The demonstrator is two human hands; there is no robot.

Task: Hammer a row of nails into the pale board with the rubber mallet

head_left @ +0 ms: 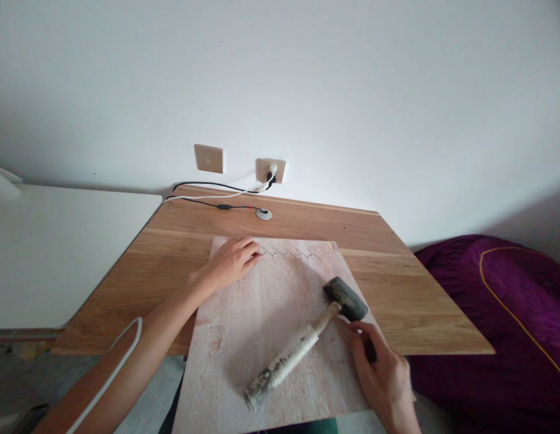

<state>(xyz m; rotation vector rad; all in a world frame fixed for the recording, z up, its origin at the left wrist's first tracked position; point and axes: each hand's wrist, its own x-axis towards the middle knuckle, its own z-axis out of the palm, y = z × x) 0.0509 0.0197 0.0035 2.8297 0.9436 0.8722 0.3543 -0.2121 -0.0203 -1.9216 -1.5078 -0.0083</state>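
A pale, whitewashed wooden board (261, 301) lies in front of me, with its near end jutting past the table edge. Thin nails (298, 256) stand in a row across its far part, leaning at angles. My left hand (234, 256) rests on the far left of the board, fingers pinched at the row's left end on what looks like a nail. A mallet (293, 355) with a black head and a white-wrapped handle lies on the board. Beside its head, my right hand (381, 367) is closed at the board's right edge; something dark shows between its fingers, too shadowed to name.
The wooden table (410, 301) meets a white wall. Cables (202, 199) run from a wall socket (270, 170) along the table's back, near a round cable hole (264, 214). A white tabletop (72, 253) adjoins at left. Purple fabric (510, 313) bulges at right.
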